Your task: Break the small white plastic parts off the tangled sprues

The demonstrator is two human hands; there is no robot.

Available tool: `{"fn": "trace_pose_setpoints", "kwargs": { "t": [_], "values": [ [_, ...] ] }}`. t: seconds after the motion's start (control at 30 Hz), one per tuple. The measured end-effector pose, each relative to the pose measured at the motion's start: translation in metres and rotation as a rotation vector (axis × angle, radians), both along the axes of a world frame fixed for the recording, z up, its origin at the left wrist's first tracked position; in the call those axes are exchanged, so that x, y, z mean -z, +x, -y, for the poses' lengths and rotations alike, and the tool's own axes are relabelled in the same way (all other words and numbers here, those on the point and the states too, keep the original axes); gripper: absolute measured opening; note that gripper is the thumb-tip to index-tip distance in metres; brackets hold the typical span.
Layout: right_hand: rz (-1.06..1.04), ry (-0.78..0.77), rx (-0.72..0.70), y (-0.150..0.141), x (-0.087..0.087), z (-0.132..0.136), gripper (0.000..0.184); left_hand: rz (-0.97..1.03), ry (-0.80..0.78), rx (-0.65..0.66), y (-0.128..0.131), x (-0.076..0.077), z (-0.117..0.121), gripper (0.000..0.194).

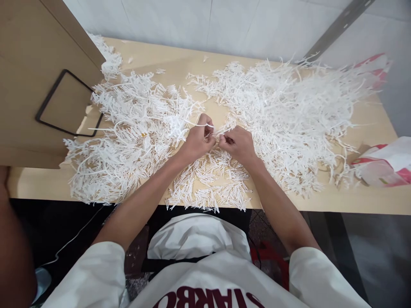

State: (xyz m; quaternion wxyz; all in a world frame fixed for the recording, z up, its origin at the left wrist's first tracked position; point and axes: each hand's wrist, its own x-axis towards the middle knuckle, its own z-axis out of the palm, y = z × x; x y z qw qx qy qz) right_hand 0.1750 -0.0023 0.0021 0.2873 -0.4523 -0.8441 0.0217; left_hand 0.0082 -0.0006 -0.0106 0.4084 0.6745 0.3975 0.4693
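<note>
My left hand (pixel 202 137) is pinched closed around a thin white plastic strand (pixel 201 125) with fine branches. Close beside it, my right hand (pixel 236 141) is also closed, its fingertips pinching a white branched piece (pixel 226 129). Both hands are just above the wooden table, with a small gap between them. On the left lies a heap of white branched pieces (pixel 128 149). A larger, looser heap of white strands (pixel 289 111) spreads to the right. Below my hands, short white sticks (pixel 212 184) are scattered toward the table's front edge.
A brown cardboard box (pixel 38 85) with a black rectangular frame (pixel 48 107) stands at the left. Red-and-white plastic bags (pixel 388 164) lie on the right of the table (pixel 362 199). A grey wall (pixel 208 25) is behind. Part of another person's arm (pixel 14 244) shows at far left.
</note>
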Motion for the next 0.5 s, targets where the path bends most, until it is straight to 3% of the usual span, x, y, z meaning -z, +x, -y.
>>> {"fn": "trace_pose_setpoints", "kwargs": {
  "t": [0.23,0.5],
  "values": [
    [-0.176,-0.027,0.060,-0.003,-0.005,0.002,0.021,0.126,-0.015,-0.034,-0.003,-0.003,-0.006,0.036],
    [-0.138,-0.265,-0.101,-0.002,-0.011,0.001,0.037,0.276,-0.107,-0.011,-0.001,-0.005,-0.006,0.039]
  ]
}}
